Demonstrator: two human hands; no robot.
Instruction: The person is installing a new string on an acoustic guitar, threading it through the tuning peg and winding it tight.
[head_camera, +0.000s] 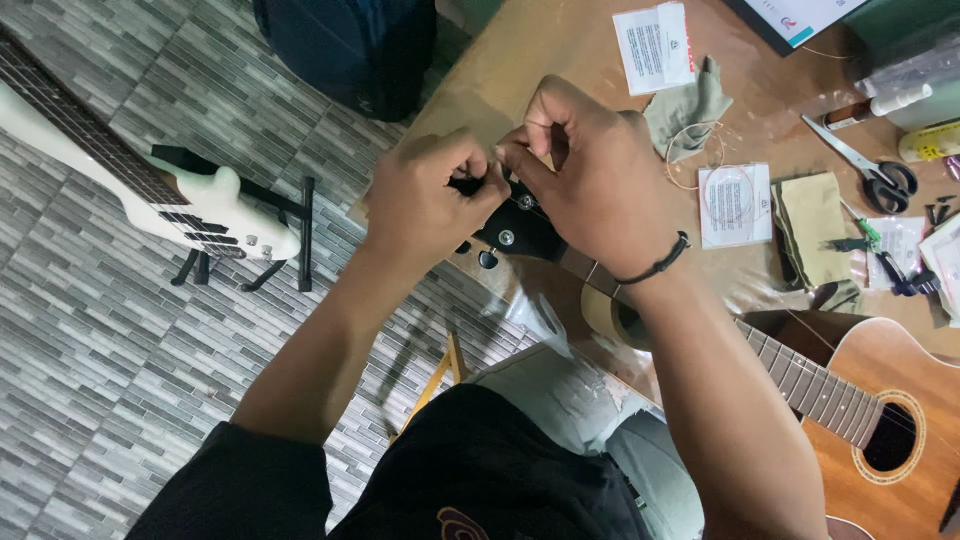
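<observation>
Both bare forearms reach forward from dark sleeves, converging at the centre of the frame. The left hand (430, 200) is curled, thumb and fingertips pinched together — meeting the right hand (590, 175), also closed in a pinch, knuckles raised, a dark band around its wrist.
</observation>
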